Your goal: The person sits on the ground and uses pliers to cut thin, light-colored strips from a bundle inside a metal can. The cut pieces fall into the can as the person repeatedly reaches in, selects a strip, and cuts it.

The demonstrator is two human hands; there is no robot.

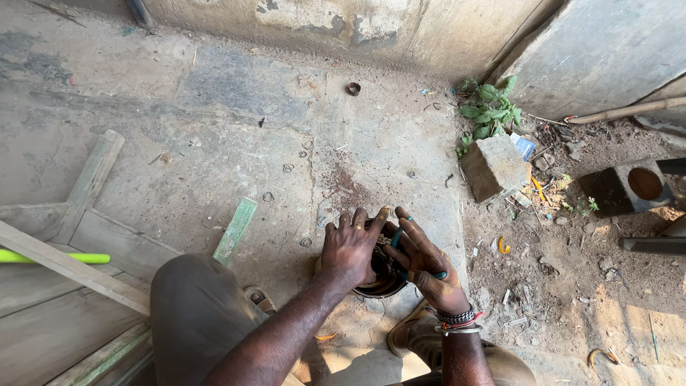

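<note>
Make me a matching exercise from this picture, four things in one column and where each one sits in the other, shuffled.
Things:
1. stone block
2. green plant
3. bright green rod
4. round dark part

Places:
A. far left edge, by the wooden planks
B. between the left hand and right hand
C. in the wall corner
D. on the ground just below the plant

Pairs: 1-D, 2-C, 3-A, 4-B

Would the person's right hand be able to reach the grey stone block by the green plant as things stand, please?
Probably yes, with a stretch. The right hand is busy on the dark round part, together with the left hand, but only bare ground lies between it and the stone block.
</note>
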